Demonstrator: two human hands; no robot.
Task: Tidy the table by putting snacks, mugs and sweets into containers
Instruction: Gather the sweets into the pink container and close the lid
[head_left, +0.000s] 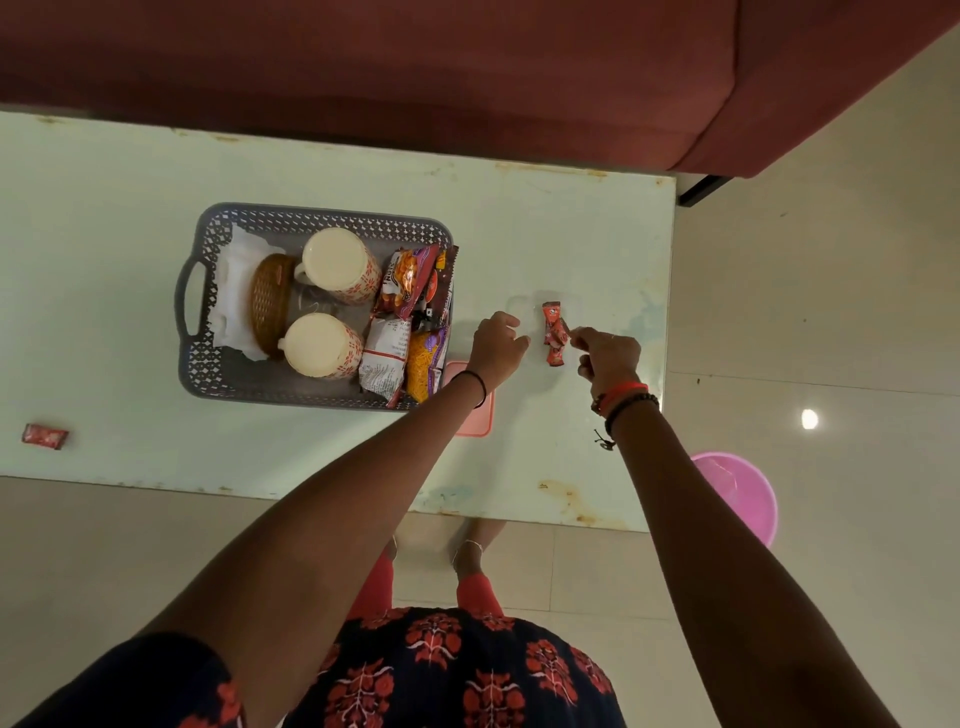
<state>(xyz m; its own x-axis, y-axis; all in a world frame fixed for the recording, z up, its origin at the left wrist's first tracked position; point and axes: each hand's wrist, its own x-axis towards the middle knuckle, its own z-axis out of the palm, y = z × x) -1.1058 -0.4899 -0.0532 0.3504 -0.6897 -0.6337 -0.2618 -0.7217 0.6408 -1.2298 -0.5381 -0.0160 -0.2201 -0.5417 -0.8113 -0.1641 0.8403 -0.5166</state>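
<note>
- On the pale green table (597, 234), toward three o'clock from its middle, the right hand (609, 358) is pinching a small bunch of red sweets (555, 335) between thumb and forefinger, with its other fingers curling under.
- The red sweets are sitting at nine o'clock from that hand's fingertips; I cannot tell whether they are touching the table or hanging just above it.
- The left hand (496, 345) is hovering palm down just beside the sweets, at their nine o'clock, with its fingers curling inward; I cannot tell whether it is gripping anything.
- A pink lid (480, 422) is lying flat at six o'clock from the left hand, partly hiding under the wrist.
- The grey basket (322, 215) is standing at nine o'clock from the left hand.
- Inside it, the far mug (337, 262) is lying at twelve o'clock and the near mug (319, 345) at six o'clock.
- Snack packets (410, 291) are crowding its three o'clock side.
- A wicker piece (270, 301) is leaning on white paper (231, 291) at its nine o'clock side.
- A single red sweet (45, 435) is lying on the table at eight o'clock from the basket, well apart from it.
- A pink bucket (743, 493) is standing on the floor at four o'clock from the right hand.
- A maroon sofa (363, 67) is running along the table's twelve o'clock edge.
</note>
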